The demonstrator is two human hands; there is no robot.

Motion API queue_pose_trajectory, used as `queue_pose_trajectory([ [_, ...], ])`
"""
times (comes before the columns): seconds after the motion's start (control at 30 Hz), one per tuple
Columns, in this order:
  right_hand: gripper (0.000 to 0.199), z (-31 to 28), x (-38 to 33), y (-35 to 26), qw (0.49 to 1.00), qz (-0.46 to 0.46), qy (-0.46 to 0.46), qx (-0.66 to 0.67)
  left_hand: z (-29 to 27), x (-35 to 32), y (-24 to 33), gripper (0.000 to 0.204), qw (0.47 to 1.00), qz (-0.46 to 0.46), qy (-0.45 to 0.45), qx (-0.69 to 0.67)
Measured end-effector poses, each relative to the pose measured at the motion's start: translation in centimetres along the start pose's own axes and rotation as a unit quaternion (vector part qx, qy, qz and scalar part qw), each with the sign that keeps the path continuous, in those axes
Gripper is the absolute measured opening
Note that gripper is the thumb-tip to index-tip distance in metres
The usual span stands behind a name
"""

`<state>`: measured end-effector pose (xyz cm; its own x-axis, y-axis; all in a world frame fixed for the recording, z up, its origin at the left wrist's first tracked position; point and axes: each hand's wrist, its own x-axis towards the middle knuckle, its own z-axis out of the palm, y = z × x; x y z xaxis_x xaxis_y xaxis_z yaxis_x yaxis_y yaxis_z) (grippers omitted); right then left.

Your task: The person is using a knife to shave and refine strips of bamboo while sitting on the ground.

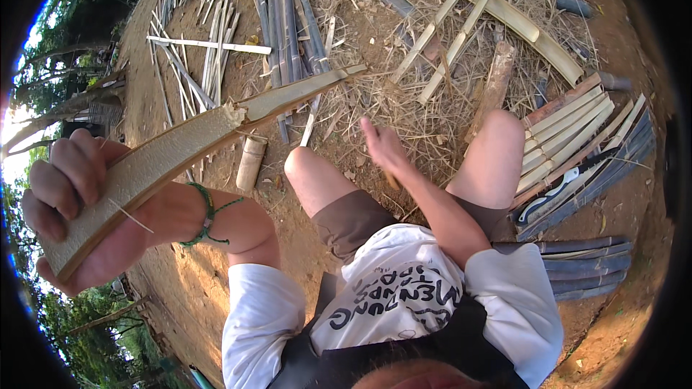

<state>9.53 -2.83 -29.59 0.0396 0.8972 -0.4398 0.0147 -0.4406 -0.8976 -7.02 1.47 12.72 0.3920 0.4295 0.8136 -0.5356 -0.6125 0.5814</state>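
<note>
My left hand (94, 202) is raised at the left, its fingers wrapped round a split bamboo strip (180, 148). The pale inner face of the strip shows, with a rough, splintered node partway along. From the hand it slants up to the right, and its far tip is over the ground litter. Between my knees is my right hand (386, 148), its fingers curled and thumb raised, apart from the strip. A small brown end (392, 180) sticks out below that hand; the rest of what it holds is hidden.
A saw (562, 191) with a curved handle lies on split bamboo (569, 130) at the right. More dark bamboo pieces (587, 266) lie nearer. Shavings (375, 112) cover the ground ahead, with long curved bamboo (497, 7) beyond. A short bamboo section (251, 162) stands by my left knee.
</note>
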Motion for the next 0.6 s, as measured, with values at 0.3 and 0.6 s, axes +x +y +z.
queue_pose_trajectory([
  [0.3, 0.066, -0.1, -3.0, -1.1, 0.965, -0.257, 0.023, -0.051, -0.9, -1.0, 0.1, 0.028, 1.000, 0.011, -0.001, 0.001],
  [0.6, 0.073, -2.3, -5.5, -4.0, 0.997, 0.012, -0.082, -0.001, -0.3, -1.8, -0.2, 0.032, 0.992, 0.000, -0.097, -0.084],
])
